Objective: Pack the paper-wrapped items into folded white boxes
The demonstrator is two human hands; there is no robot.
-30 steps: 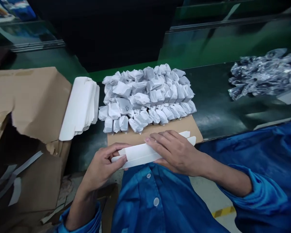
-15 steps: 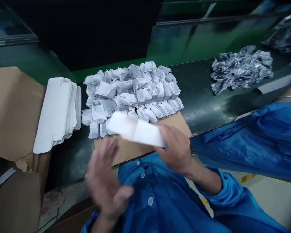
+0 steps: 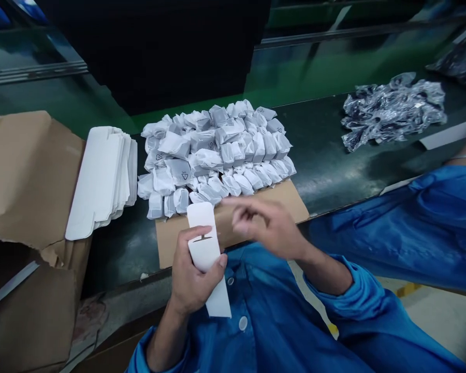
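Observation:
My left hand (image 3: 196,280) is wrapped round a narrow white cardboard box (image 3: 205,256), held upright and slightly tilted in front of my blue jacket. One end flap stands up at the top, with a dark slot below it. To the right of the box, my right hand (image 3: 270,225) hovers apart from it, somewhat blurred, index finger stretched out and nothing seen in its grasp. Beyond both hands lie rows of small items in white wrapping (image 3: 217,150), piled on a brown cardboard sheet (image 3: 291,202).
Flat white cartons (image 3: 97,181) are stacked at the left, beside a torn brown cardboard box (image 3: 27,176). Clear plastic bags (image 3: 396,111) with dark contents lie on the dark green work surface (image 3: 314,134). A co-worker's blue sleeve (image 3: 404,223) reaches in from the right.
The white box has passed from my right hand to my left and turned from lying across to upright. My left hand has closed round it; my right hand has let go.

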